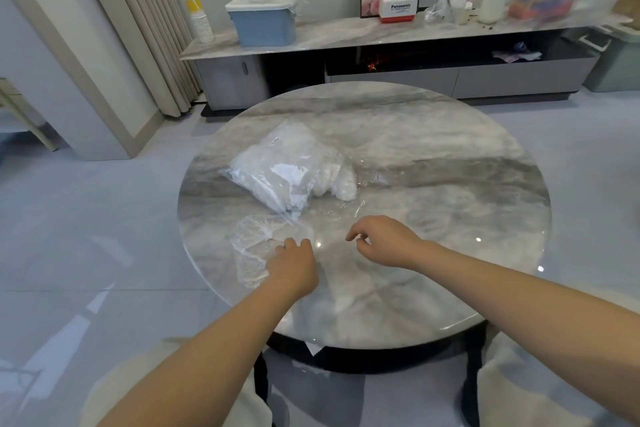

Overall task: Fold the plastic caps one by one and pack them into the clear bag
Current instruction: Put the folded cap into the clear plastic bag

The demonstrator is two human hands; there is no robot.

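The left hand [292,262] is resting curled fingers on a flattened cap [251,246], likely pinning it for folding; whether it grips, I cannot tell. The right hand [382,241] is hovering empty, loosely curled. The bag [277,173] is lying just beyond on the table [450,184].

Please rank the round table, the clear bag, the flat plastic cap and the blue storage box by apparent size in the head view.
1. round table
2. clear bag
3. plastic cap and blue storage box: they look alike, and the box stands farther away, so I leave them unranked.

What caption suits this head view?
Left hand on a plastic cap, right hand hovering, clear bag behind.
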